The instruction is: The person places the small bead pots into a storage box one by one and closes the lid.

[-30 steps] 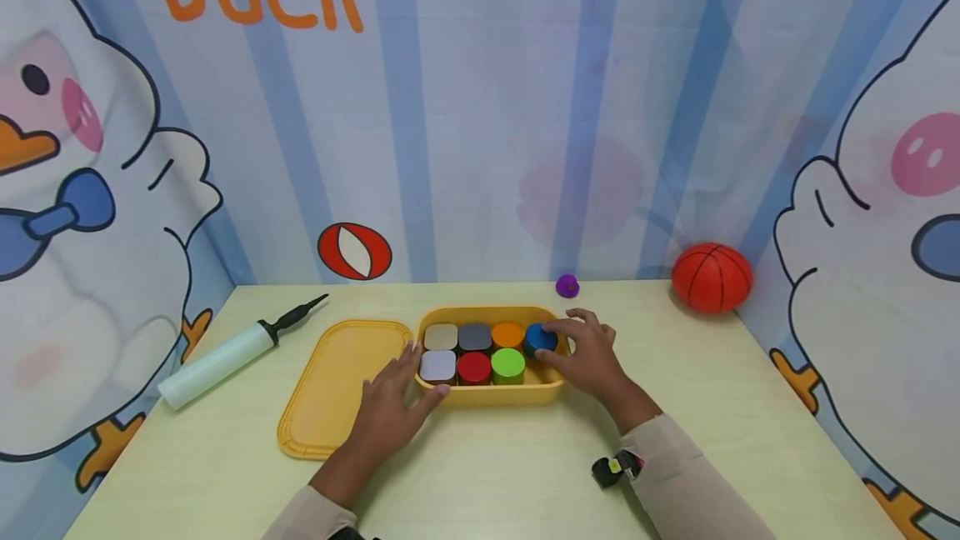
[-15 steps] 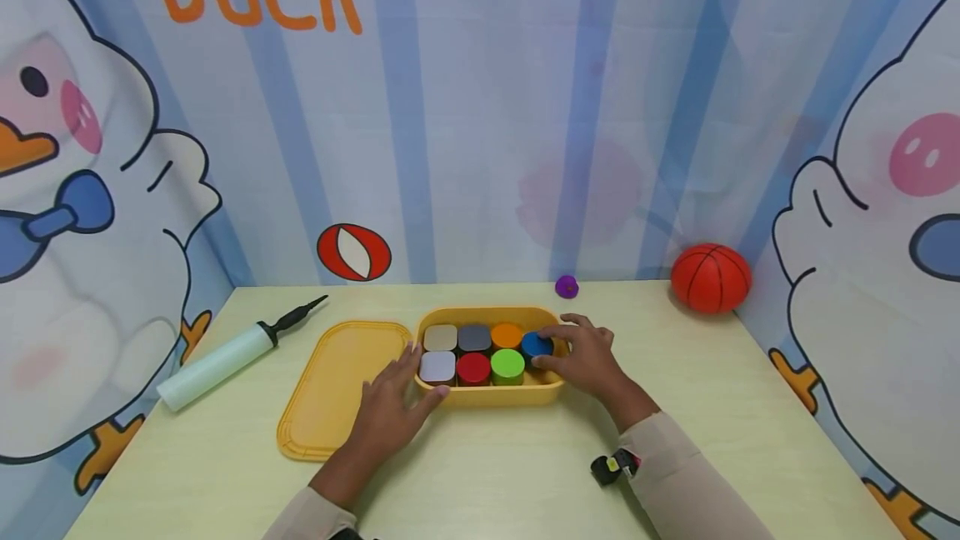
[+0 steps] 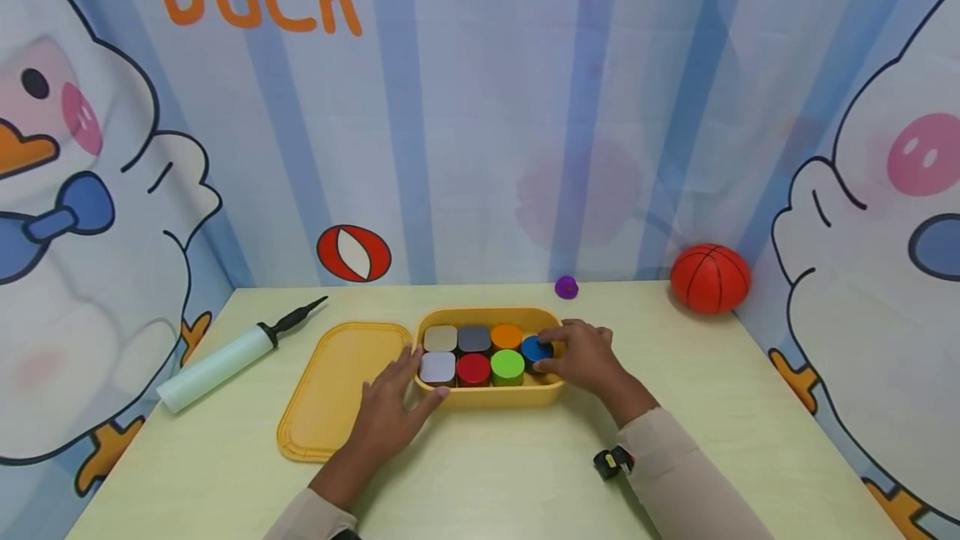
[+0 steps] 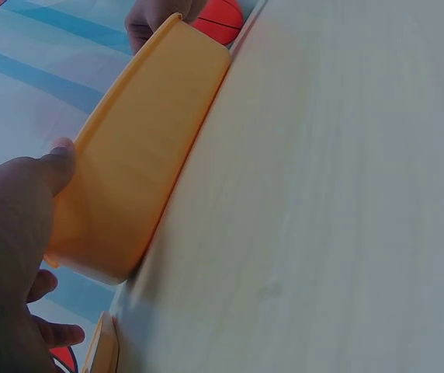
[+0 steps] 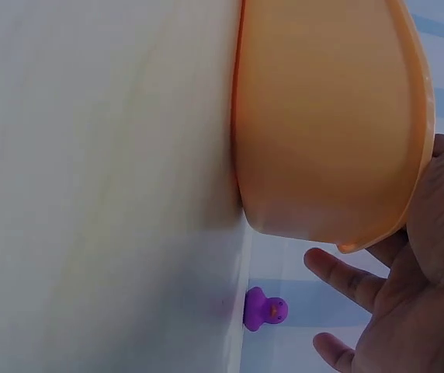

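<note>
A yellow box [image 3: 491, 397] holds two rows of small pieces with coloured tops, some round and some squarish. In the head view, my right hand [image 3: 588, 357] pinches a blue round-topped piece [image 3: 536, 348] between thumb and fingers, inside the box's right end. The box wall hides that piece in the right wrist view. My left hand [image 3: 390, 407] rests at the box's left end, thumb touching the near rim and fingers along the side. Next to the blue piece sit a green round piece [image 3: 507, 367] and an orange one [image 3: 507, 336]; a red one [image 3: 473, 369] is further left.
A yellow lid [image 3: 337, 390] lies left of the box, partly behind my left forearm. A pale green hand pump [image 3: 225, 363] lies beyond it. A small purple duck [image 3: 567, 287] and a red ball [image 3: 710, 279] stand near the table's back edge.
My right hand has shifted slightly left and down with the blue piece, which now sits lower in the box. The left hand has stayed in place.
</note>
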`<state>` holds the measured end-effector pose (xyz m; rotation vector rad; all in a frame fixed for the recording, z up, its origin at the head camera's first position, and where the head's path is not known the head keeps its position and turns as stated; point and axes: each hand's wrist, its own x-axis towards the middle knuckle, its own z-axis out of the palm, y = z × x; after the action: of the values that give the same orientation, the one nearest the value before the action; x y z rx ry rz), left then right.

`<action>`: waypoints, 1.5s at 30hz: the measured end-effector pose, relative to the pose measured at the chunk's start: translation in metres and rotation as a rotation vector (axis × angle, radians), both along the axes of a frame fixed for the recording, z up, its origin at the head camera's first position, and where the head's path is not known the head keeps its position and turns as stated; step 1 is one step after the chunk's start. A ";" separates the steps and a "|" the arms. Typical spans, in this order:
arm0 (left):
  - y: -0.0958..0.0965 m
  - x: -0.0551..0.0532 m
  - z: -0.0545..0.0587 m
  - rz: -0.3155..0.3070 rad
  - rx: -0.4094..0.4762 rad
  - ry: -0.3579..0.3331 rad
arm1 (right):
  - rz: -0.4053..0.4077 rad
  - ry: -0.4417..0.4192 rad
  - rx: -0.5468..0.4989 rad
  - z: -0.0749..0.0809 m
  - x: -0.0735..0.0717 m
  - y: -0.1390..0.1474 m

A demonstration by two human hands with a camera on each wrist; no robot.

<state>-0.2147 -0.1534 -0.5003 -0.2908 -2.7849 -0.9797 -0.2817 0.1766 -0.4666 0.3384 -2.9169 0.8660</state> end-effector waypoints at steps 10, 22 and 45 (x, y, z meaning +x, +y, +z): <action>-0.013 0.004 0.024 0.009 -0.106 -0.057 | 0.057 0.058 -0.093 0.004 0.004 0.008; -0.056 -0.002 0.045 0.098 -0.211 -0.152 | 0.044 0.203 -0.184 0.007 0.018 -0.005; -0.123 -0.002 0.040 0.188 -0.330 -0.419 | 0.477 0.178 -0.246 0.035 0.097 -0.104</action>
<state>-0.2166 -0.2765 -0.4604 0.1572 -3.2756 -0.5873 -0.1844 0.0725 -0.4319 1.0534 -2.5607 1.1644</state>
